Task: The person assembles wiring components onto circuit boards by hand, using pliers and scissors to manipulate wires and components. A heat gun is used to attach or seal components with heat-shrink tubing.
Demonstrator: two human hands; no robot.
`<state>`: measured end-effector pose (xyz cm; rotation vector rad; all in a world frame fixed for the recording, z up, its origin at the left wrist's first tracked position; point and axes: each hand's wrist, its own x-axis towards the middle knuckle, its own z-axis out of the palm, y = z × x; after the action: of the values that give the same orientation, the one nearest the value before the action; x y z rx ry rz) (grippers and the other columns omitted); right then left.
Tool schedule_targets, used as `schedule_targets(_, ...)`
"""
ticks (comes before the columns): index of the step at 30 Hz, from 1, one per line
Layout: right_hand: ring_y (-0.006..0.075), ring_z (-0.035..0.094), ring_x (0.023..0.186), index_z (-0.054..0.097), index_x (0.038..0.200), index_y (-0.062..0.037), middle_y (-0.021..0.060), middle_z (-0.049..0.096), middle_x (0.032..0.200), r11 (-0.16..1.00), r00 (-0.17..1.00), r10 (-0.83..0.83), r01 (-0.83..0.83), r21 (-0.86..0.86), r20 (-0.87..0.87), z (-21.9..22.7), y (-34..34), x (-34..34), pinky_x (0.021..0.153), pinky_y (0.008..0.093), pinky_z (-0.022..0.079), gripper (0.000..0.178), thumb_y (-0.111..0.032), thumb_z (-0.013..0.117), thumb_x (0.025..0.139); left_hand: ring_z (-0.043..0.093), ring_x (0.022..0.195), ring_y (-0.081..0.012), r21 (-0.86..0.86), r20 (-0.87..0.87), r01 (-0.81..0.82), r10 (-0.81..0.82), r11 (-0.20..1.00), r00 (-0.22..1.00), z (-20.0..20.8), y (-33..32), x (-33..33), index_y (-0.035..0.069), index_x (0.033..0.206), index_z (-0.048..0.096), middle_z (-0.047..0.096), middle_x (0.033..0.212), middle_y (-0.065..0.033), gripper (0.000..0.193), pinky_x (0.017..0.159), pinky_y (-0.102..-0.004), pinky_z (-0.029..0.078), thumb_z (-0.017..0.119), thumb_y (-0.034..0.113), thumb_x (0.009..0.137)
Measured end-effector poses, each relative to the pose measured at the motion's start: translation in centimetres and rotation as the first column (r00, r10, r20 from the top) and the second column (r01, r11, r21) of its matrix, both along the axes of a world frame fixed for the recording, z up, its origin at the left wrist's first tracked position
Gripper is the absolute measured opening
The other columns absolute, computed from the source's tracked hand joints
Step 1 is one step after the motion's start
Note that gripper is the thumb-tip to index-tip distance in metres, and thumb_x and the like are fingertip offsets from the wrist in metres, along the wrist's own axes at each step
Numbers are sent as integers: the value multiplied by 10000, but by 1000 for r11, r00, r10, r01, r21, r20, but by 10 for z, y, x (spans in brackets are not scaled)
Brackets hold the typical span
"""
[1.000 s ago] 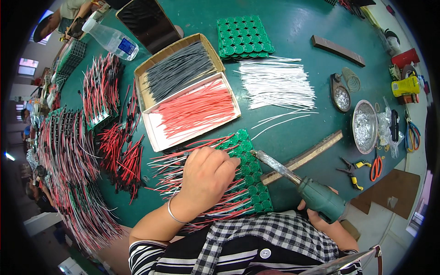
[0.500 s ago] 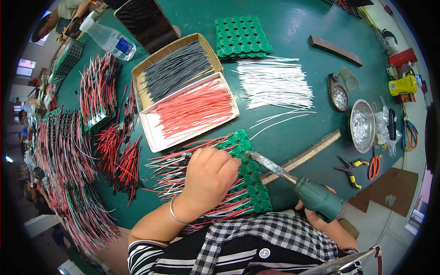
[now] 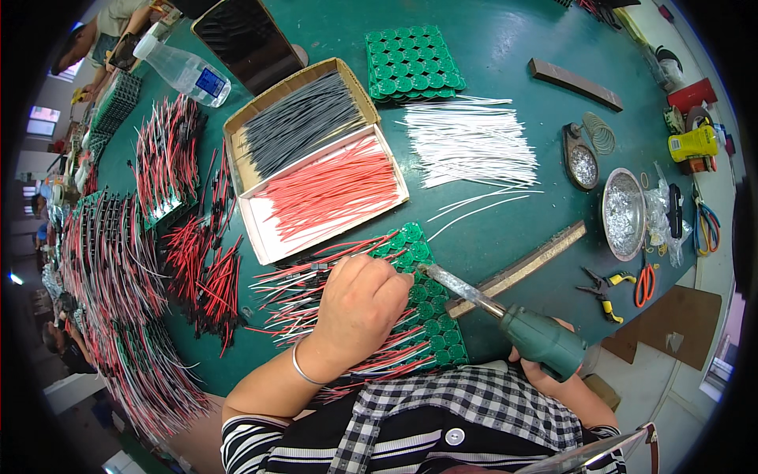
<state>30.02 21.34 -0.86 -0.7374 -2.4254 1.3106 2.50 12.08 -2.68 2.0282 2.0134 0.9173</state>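
My left hand [image 3: 359, 306] is closed in a pinch over a panel of round green circuit boards [image 3: 442, 322]. Its fingertips hide whatever they hold. Red, white and black wires [image 3: 288, 299] fan out to the left from the panel and pass under this hand. In my right hand [image 3: 539, 378] is a green-bodied soldering iron [image 3: 545, 338], gripped by its handle. The iron's metal tip points left and meets the panel just beside my left fingertips; the exact contact is too small to tell.
Beyond the panel stands a box [image 3: 260, 237] of black and red wires. White wires [image 3: 474, 146] lie beside it, near stacked green panels [image 3: 414, 63]. A bar [image 3: 521, 268], a metal bowl [image 3: 624, 215] and pliers [image 3: 606, 296] are rightward. Wired panels [image 3: 110, 261] pile up at left.
The soldering iron's tip and body have shifted slightly left, along with my right hand. My left hand stays almost in place, still pinched over the panel.
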Motion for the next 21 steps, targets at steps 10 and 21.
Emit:
schedule_targets(10, 156, 600, 628, 602, 939, -52, 14, 603, 670, 999, 999, -15, 16, -50, 30, 3, 1, -2, 684, 316, 459, 245, -280, 522, 896, 513, 703, -232, -21, 8, 3, -3, 1000, 1000, 1, 1, 0, 70, 823, 624, 515, 739, -49, 196, 643, -353, 416, 688, 18, 646)
schedule_targets(21, 294, 642, 791, 644, 966, -50, 107, 654, 912, 989, 996, 77, -82, 121, 48, 5, 6, 2, 708, 373, 512, 223, -97, 608, 751, 518, 697, -233, -34, -4, -11, 11, 999, 1000, 2, 1, 1, 72, 807, 612, 522, 739, -51, 191, 635, -353, 417, 687, 6, 645)
